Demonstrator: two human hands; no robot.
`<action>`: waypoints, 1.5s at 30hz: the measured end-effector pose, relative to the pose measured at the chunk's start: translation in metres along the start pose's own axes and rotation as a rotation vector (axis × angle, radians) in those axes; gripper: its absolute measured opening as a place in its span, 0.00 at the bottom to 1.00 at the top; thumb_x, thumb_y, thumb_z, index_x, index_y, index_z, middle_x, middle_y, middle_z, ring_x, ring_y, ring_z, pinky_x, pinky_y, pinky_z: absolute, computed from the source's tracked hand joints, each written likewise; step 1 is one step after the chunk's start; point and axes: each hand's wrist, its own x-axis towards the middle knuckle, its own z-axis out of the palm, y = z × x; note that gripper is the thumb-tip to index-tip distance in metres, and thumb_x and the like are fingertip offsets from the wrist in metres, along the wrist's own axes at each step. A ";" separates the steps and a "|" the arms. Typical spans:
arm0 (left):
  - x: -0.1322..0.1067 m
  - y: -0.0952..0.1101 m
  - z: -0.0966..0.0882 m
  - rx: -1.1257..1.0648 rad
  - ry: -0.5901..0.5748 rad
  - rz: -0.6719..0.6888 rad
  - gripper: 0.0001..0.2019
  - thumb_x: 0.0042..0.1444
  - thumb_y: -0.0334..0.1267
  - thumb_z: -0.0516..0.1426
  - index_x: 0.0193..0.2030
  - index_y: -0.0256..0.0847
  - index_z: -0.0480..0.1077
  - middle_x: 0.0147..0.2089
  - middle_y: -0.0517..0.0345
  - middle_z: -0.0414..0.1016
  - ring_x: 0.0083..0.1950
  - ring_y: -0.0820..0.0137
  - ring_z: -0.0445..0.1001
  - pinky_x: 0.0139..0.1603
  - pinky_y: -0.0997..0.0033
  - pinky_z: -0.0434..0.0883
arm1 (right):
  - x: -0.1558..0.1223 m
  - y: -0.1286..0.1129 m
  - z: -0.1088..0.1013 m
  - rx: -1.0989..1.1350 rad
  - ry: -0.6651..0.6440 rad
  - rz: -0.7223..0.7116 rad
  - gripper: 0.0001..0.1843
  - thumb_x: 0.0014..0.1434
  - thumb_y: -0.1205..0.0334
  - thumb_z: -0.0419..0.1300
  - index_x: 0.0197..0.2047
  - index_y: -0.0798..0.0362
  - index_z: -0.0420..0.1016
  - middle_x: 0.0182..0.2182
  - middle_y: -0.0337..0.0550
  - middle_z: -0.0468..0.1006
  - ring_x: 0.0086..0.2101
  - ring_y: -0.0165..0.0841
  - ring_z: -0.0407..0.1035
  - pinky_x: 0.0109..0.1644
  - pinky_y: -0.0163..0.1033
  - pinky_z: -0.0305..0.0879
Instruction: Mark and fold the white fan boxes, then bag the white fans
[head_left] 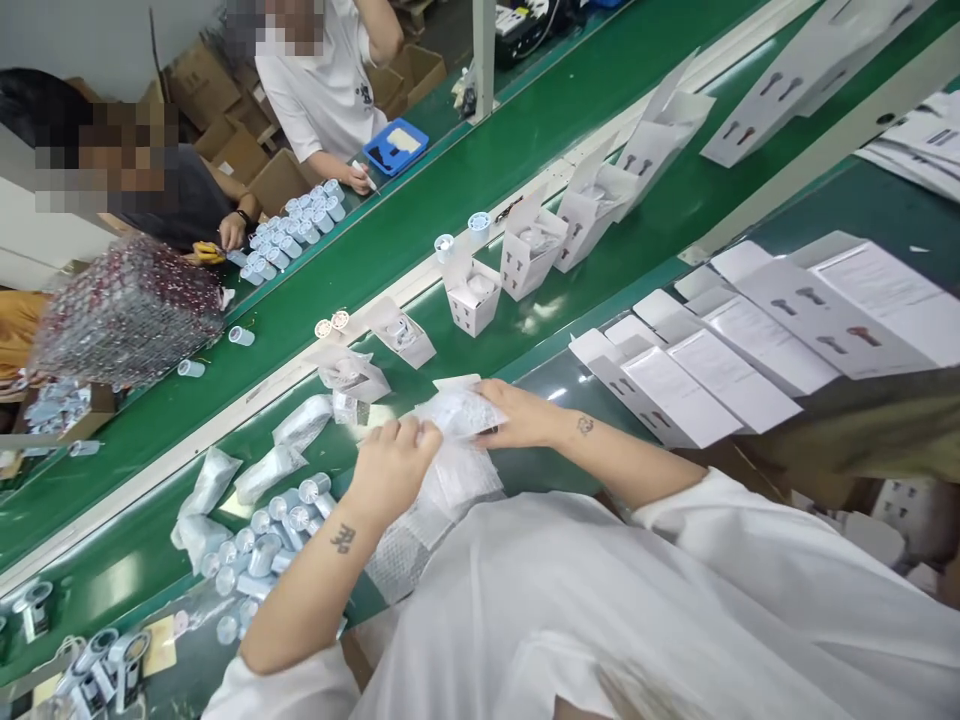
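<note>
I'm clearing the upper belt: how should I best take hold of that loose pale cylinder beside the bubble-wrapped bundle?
Probably best to come straight down from above and grip the loose pale cylinder around its curved barrel, thumb and finger on opposite sides. It lies on its side, so the barrel faces up. Approach from the side away from the bubble-wrapped bundle, which sits close by.

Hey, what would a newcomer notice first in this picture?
First, the left hand and right hand holding a crinkled translucent white plastic wrap at the centre. Beyond them, open white cardboard boxes stand in a diagonal row on a green conveyor belt. Near the top, a bright blue plastic tray catches the eye.
</note>
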 end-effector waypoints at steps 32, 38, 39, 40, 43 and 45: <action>0.033 -0.151 0.167 -0.326 -0.149 -0.961 0.38 0.48 0.35 0.61 0.66 0.35 0.55 0.62 0.36 0.66 0.70 0.46 0.52 0.66 0.40 0.52 | 0.006 -0.043 -0.010 0.018 -0.062 -0.283 0.40 0.52 0.71 0.57 0.65 0.40 0.46 0.62 0.53 0.62 0.63 0.45 0.59 0.58 0.56 0.68; 0.032 -0.174 0.198 -0.291 -0.181 -0.867 0.20 0.54 0.40 0.55 0.54 0.36 0.66 0.51 0.37 0.75 0.63 0.52 0.63 0.67 0.36 0.39 | 0.062 -0.078 0.027 0.099 -0.198 -0.490 0.41 0.50 0.73 0.57 0.63 0.42 0.47 0.62 0.54 0.61 0.64 0.43 0.56 0.59 0.53 0.67; 0.025 -0.179 0.198 -0.310 -0.162 -0.874 0.19 0.55 0.41 0.55 0.51 0.36 0.67 0.52 0.37 0.74 0.62 0.53 0.64 0.67 0.36 0.39 | 0.072 -0.081 0.036 0.119 -0.198 -0.506 0.41 0.50 0.72 0.57 0.64 0.43 0.46 0.61 0.55 0.61 0.64 0.43 0.56 0.59 0.53 0.66; 0.016 -0.184 0.198 -0.358 -0.125 -0.914 0.18 0.54 0.42 0.55 0.49 0.36 0.68 0.52 0.37 0.74 0.62 0.53 0.65 0.68 0.37 0.38 | 0.082 -0.084 0.047 0.137 -0.190 -0.511 0.42 0.50 0.72 0.58 0.64 0.44 0.45 0.61 0.56 0.61 0.64 0.44 0.56 0.60 0.54 0.65; -0.014 -0.200 0.193 -0.615 0.031 -1.158 0.16 0.50 0.43 0.58 0.43 0.36 0.70 0.52 0.36 0.74 0.62 0.50 0.66 0.67 0.43 0.48 | 0.117 -0.090 0.081 0.140 -0.126 -0.461 0.38 0.51 0.71 0.58 0.63 0.49 0.49 0.61 0.60 0.60 0.63 0.46 0.56 0.61 0.56 0.63; -0.036 -0.209 0.190 -0.766 0.105 -1.297 0.15 0.49 0.46 0.59 0.38 0.36 0.71 0.48 0.37 0.76 0.59 0.49 0.69 0.61 0.50 0.58 | 0.144 -0.092 0.105 0.116 -0.050 -0.399 0.35 0.52 0.73 0.57 0.62 0.52 0.52 0.61 0.62 0.57 0.62 0.48 0.56 0.61 0.58 0.61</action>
